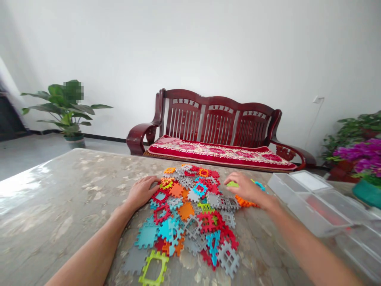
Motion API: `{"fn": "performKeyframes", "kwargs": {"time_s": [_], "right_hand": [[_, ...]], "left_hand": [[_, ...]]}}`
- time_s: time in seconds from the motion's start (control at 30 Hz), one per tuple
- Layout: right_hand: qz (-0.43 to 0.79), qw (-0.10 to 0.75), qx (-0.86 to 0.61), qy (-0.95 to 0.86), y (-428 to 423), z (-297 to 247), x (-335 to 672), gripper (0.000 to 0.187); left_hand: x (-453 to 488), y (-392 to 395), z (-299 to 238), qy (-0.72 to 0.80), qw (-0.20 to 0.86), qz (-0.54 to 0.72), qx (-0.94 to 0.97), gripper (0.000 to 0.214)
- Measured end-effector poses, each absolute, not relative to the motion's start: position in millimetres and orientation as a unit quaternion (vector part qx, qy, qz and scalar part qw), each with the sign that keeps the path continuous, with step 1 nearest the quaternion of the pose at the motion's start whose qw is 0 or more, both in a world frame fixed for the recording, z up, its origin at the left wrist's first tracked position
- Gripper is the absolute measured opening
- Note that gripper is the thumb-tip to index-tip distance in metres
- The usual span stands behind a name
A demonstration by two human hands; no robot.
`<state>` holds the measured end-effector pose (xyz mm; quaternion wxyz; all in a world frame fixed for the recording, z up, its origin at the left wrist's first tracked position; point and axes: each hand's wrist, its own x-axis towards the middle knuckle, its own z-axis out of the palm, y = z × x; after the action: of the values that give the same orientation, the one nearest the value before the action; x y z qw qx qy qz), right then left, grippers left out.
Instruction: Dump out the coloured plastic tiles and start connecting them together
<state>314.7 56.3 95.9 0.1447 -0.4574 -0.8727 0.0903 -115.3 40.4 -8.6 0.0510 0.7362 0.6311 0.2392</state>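
A heap of flat toothed plastic tiles (190,210) in red, orange, grey, blue and lime green lies spread on the marbled table (59,198). My left hand (143,191) rests palm down at the heap's left edge, fingers stretched out and touching the nearest tiles. My right hand (245,188) lies over the heap's right edge with fingers curved down on a lime green tile (232,184) and orange tiles (244,202). Whether it grips one is hidden.
Clear plastic boxes (309,202) and lids stand on the table to the right. Beyond the table are a dark red wooden bench (217,131) with a red cushion, a potted plant (67,109) at left, and purple flowers (361,153) at right.
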Motion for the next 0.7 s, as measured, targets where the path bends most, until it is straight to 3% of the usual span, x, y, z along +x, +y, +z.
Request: {"fn": "performKeyframes", "kwargs": {"time_s": [0.1,0.4,0.7], "right_hand": [[0.062,0.121,-0.415,-0.9,22.9,86.8,253.4,0.013],[-0.06,-0.007,-0.462,-0.885,5.8,72.0,193.8,0.017],[-0.018,0.025,-0.477,-0.878,10.1,79.5,196.9,0.019]], "left_hand": [[-114.4,39.5,-7.3,0.634,0.046,0.237,0.735,0.039],[-112.2,37.4,-5.7,0.647,0.056,0.235,0.724,0.036],[-111.4,36.3,-4.1,0.644,0.058,0.248,0.721,0.034]]}}
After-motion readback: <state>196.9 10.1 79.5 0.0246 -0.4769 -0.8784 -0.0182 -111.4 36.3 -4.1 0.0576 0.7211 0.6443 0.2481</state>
